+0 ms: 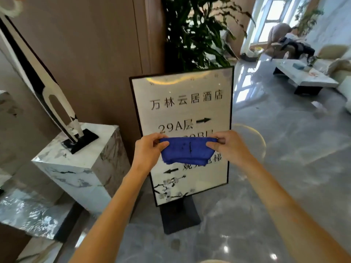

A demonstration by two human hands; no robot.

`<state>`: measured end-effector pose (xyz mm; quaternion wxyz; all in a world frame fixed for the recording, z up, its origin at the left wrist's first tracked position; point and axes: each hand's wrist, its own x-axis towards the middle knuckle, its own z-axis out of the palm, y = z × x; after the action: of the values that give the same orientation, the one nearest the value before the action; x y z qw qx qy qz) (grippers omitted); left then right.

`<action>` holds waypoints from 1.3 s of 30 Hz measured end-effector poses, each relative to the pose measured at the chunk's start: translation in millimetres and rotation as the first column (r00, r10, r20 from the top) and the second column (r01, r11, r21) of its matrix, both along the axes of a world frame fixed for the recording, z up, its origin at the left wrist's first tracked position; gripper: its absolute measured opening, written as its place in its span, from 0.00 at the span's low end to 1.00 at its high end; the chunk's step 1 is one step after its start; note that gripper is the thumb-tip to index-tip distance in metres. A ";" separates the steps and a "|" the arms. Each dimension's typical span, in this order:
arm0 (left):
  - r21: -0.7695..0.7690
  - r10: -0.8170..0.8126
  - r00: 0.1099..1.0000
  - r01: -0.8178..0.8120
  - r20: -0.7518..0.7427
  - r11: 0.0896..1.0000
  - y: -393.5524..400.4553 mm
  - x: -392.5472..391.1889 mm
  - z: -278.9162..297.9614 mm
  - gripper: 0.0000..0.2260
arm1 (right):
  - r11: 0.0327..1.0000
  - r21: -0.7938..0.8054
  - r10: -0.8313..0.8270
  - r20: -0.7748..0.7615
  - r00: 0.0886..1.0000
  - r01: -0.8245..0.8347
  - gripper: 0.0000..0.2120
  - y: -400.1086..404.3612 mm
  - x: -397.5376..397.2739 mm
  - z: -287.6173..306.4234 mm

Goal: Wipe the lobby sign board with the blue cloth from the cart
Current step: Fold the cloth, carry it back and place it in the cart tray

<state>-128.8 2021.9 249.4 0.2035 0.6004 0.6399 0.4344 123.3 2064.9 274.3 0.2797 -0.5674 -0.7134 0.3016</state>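
one blue cloth [187,150] | my left hand [150,149] + right hand [228,146] pinching its ends | one sign board [182,103] | reads "万林云居酒店", "29A层"

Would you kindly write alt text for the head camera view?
Two hands, left hand and right hand, hold a folded blue cloth by its top corners before a standing sign board. A marble pedestal stands left.

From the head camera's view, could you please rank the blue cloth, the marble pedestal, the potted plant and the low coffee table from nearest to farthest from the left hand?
1. blue cloth: pinched in the left hand, in front of the sign board.
2. marble pedestal: just to the left.
3. potted plant: behind the sign.
4. low coffee table: far right, across the lobby.
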 end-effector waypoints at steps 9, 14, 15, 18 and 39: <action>-0.108 -0.211 0.976 0.216 0.054 0.970 -22.3 6.4 -51.6 0.07 | 0.974 -0.121 -0.192 -0.011 0.981 0.189 0.03 -71.2 9.1 -52.3; -0.140 -0.325 0.943 0.332 0.065 0.933 -36.4 25.4 -65.5 0.06 | 0.945 -0.096 -0.315 -0.003 0.949 0.313 0.06 -118.7 24.7 -66.2; -0.138 -0.348 0.935 0.354 0.068 0.925 -39.4 30.2 -66.9 0.06 | 0.938 -0.102 -0.334 -0.006 0.943 0.331 0.06 -128.0 28.6 -68.1; -0.126 -0.414 0.908 0.420 0.072 0.899 -50.9 47.1 -69.2 0.07 | 0.911 -0.124 -0.402 -0.049 0.915 0.393 0.07 -156.8 41.7 -72.1; -0.108 -0.716 0.688 0.726 0.122 0.679 -205.1 224.4 -64.7 0.09 | 0.672 -0.022 -0.737 -0.121 0.665 0.740 0.15 -398.6 176.1 -84.5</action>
<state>95.5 1816.9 184.8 0.4241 0.7714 0.3746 0.2912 299.4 1666.3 189.8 0.4284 -0.7842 -0.4087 0.1856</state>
